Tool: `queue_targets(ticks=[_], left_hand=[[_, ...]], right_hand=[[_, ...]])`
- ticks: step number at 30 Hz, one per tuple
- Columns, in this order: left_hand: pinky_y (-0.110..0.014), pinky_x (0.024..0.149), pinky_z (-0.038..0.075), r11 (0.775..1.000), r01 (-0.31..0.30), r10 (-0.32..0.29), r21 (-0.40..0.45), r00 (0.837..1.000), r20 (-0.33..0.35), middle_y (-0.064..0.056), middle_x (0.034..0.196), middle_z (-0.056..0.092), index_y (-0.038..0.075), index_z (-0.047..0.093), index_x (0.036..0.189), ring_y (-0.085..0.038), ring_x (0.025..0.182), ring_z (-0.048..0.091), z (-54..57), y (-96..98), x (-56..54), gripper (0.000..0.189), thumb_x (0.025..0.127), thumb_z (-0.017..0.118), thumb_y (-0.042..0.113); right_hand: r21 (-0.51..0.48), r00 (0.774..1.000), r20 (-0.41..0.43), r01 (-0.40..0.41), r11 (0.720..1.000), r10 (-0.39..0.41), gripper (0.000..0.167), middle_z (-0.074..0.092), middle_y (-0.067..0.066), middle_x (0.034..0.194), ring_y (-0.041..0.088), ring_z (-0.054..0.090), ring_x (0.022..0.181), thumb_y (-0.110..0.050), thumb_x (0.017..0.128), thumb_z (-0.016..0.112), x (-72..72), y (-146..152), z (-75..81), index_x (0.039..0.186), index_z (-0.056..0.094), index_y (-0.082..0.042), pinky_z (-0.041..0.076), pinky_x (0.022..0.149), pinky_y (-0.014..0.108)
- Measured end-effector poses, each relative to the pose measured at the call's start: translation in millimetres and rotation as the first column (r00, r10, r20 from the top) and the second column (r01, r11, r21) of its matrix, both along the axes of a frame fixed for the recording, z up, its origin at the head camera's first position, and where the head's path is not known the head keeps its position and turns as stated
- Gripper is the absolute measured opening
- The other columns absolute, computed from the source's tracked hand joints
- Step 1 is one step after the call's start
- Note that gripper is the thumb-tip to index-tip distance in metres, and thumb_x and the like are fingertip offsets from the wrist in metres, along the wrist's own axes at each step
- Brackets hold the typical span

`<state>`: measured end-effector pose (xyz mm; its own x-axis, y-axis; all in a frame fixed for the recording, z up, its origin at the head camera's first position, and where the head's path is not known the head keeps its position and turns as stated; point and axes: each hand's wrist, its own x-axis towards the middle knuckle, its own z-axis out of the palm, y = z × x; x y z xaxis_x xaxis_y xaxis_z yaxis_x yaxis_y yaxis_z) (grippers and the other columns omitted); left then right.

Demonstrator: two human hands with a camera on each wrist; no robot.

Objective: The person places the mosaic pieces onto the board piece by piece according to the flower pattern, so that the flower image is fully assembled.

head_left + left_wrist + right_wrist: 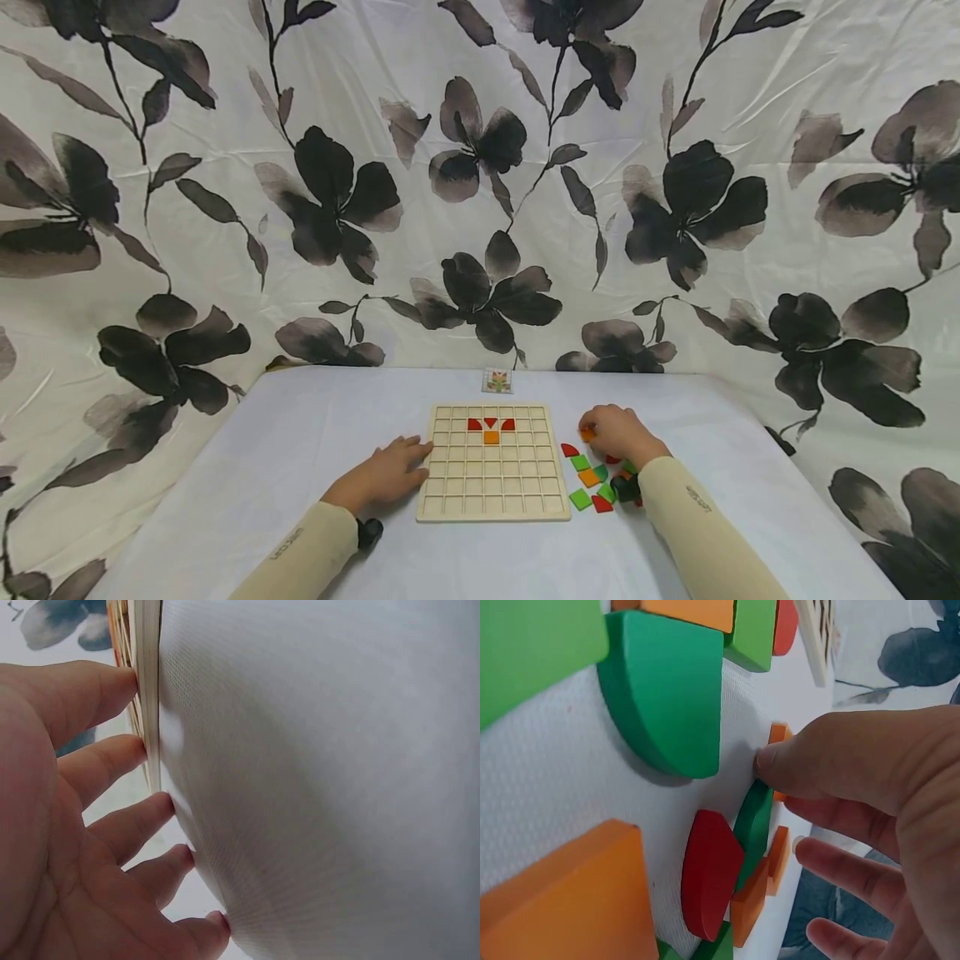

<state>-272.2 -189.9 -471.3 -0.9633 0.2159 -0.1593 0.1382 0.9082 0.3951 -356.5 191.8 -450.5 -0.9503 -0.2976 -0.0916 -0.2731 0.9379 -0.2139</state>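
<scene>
A pale wooden grid board (493, 492) lies on the white table. Near its top, a red triangle (491, 422) sits between two red quarter-round tiles, above an orange square tile (491, 437). Against the board's left edge rest the fingertips of my left hand (386, 475); its fingers are spread and fairly straight in the left wrist view. Right of the board, my right hand (621, 431) pinches an orange tile (780, 733) between thumb and index finger, close to the tabletop. The thumb partly covers that tile. A dark green tile (754, 829) lies just beside the thumb.
Loose green, red and orange tiles lie between the board and my right forearm, such as a green tile (581, 499) and a red quarter-round (569, 450). A small pattern card (497, 381) is at the table's far edge, before a floral cloth (465, 225).
</scene>
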Motion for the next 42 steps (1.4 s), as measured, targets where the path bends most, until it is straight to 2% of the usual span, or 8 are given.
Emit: queue_targets(ticks=[7, 13, 18, 24, 30, 42], left_hand=[[-0.067, 0.113, 0.020, 1.000, -0.007, 0.007, 0.000, 1.000, 0.003, -0.016, 0.153, 0.038, 0.013, 0.047, 0.144, -0.042, 0.145, 0.025, 0.1, 0.3, -0.8, 0.053, 0.096, 0.056, 0.033], [-0.067, 0.114, 0.019, 1.000, -0.012, 0.012, 0.001, 1.000, 0.010, -0.016, 0.154, 0.038, 0.014, 0.047, 0.144, -0.042, 0.145, 0.025, -1.5, -0.2, -1.5, 0.053, 0.096, 0.056, 0.033], [-0.067, 0.114, 0.020, 1.000, -0.013, 0.013, -0.011, 1.000, 0.008, -0.015, 0.154, 0.037, 0.014, 0.047, 0.144, -0.042, 0.145, 0.025, -1.6, -0.4, -2.7, 0.053, 0.096, 0.056, 0.033], [-0.067, 0.113, 0.020, 1.000, -0.012, 0.012, -0.018, 1.000, 0.004, -0.016, 0.154, 0.037, 0.014, 0.047, 0.144, -0.043, 0.145, 0.025, -1.1, -0.2, -2.2, 0.053, 0.096, 0.056, 0.034], [-0.067, 0.113, 0.020, 1.000, -0.008, 0.008, -0.007, 1.000, 0.009, -0.016, 0.153, 0.037, 0.014, 0.047, 0.144, -0.043, 0.145, 0.025, 0.5, -0.3, -0.5, 0.052, 0.096, 0.056, 0.033], [-0.066, 0.114, 0.019, 1.000, -0.014, 0.014, -0.008, 1.000, 0.009, -0.015, 0.154, 0.037, 0.014, 0.047, 0.145, -0.042, 0.146, 0.025, 0.1, -0.6, -1.3, 0.053, 0.096, 0.055, 0.034]], right_hand=[[-0.004, 1.000, 0.010, 0.019, 1.000, -0.019, 0.024, 0.067, 0.001, 0.104, 0.023, 0.054, 0.096, -0.017, 0.082, 0.073, -5.9, -1.6, -4.1, 0.106, 0.072, -0.015, 0.040, 0.100, 0.053], [0.010, 0.999, -0.040, -0.010, 1.000, 0.010, 0.023, 0.067, -0.001, 0.101, 0.022, 0.057, 0.095, -0.018, 0.081, 0.073, -1.2, -6.5, -1.8, 0.104, 0.072, -0.017, 0.042, 0.097, 0.052], [-0.026, 0.998, -0.064, -0.026, 0.999, 0.024, 0.027, 0.069, -0.001, 0.103, 0.022, 0.059, 0.099, -0.016, 0.080, 0.072, 2.8, -15.2, 2.4, 0.107, 0.071, -0.016, 0.042, 0.098, 0.053], [-0.083, 0.997, -0.073, -0.038, 0.996, 0.032, 0.029, 0.068, -0.003, 0.102, 0.019, 0.058, 0.097, -0.023, 0.083, 0.073, 2.9, -28.8, 2.4, 0.111, 0.072, -0.017, 0.041, 0.100, 0.050], [-0.110, 0.990, -0.115, -0.094, 0.989, 0.081, 0.028, 0.070, -0.006, 0.101, 0.018, 0.060, 0.100, -0.026, 0.084, 0.073, 4.4, -42.4, 2.4, 0.111, 0.072, -0.020, 0.042, 0.098, 0.048], [-0.137, 0.977, -0.122, -0.192, 0.972, 0.176, 0.022, 0.072, -0.008, 0.105, 0.020, 0.061, 0.108, -0.028, 0.087, 0.071, 7.8, -71.0, 0.7, 0.109, 0.072, -0.022, 0.041, 0.101, 0.051]])
